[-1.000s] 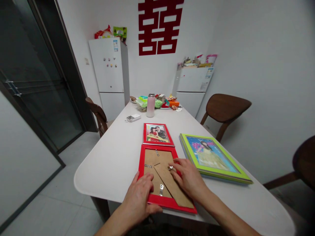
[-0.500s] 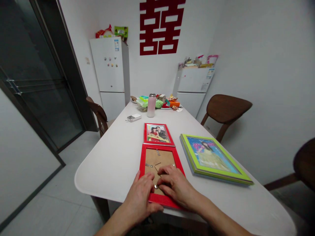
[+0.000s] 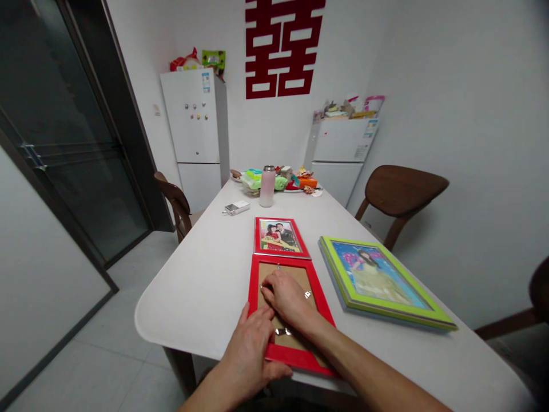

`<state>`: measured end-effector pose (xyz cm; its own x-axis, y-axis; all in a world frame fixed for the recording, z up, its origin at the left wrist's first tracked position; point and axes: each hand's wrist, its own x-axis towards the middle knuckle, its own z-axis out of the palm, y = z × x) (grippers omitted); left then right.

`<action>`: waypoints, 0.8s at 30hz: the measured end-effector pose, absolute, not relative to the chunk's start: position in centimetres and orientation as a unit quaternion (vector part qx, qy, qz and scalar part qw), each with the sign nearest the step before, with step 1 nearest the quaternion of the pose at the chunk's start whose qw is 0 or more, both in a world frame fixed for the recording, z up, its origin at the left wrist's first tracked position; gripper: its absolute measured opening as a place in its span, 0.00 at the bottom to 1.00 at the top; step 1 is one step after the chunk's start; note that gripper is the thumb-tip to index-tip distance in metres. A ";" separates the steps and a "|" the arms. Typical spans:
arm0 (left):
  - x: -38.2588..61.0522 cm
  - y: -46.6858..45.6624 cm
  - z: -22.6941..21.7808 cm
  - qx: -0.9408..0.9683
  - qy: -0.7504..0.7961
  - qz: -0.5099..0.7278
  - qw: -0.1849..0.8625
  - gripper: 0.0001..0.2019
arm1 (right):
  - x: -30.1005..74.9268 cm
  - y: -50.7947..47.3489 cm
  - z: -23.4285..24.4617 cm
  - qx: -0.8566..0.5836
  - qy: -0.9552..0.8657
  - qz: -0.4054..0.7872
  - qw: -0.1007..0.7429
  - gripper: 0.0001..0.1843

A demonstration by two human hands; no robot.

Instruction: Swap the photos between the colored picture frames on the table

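A red picture frame [image 3: 318, 289] lies face down at the table's near edge, its brown backing board [image 3: 299, 278] showing. My left hand [image 3: 253, 340] grips its near left corner, the thumb along the front edge. My right hand [image 3: 283, 292] reaches over the board, fingers pinched at the left metal clip [image 3: 261, 286], which they mostly hide. The right clip [image 3: 307, 294] and near clip [image 3: 283, 331] show, and a far clip [image 3: 278, 266] sits by the top rim. Touching the far side is a second red frame [image 3: 281, 236], face up with a couple's picture.
Green picture frames [image 3: 386, 280] lie stacked to the right. A pink bottle [image 3: 267, 187], a small silver device [image 3: 236, 208] and a heap of packets [image 3: 253, 180] stand farther back on the white table [image 3: 193, 286]. Wooden chairs [image 3: 403, 189] flank it.
My right hand has moved from the near clip up and left to the left clip. The near clip is now uncovered. My left hand keeps its hold on the frame corner.
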<state>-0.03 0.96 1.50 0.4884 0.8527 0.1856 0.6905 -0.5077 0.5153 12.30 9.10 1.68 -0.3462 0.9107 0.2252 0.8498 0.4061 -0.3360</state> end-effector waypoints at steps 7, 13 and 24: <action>-0.2 1.1 0.6 0.843 0.458 0.217 0.181 0.37 | 15.2 11.1 1.4 -0.601 -0.777 0.043 0.184 0.15; -0.1 1.0 0.7 0.839 0.466 0.213 0.185 0.36 | 14.9 11.9 1.1 -0.613 -0.769 0.035 0.179 0.15; 0.0 0.8 0.7 0.830 0.470 0.229 0.192 0.21 | 18.1 4.4 2.5 -0.575 -0.797 0.093 0.158 0.24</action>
<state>0.03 0.81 0.72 0.4524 0.8690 0.2003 0.6930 -0.4839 0.5344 18.10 4.43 2.49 -0.2890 0.9464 0.1445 0.8875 0.3214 -0.3302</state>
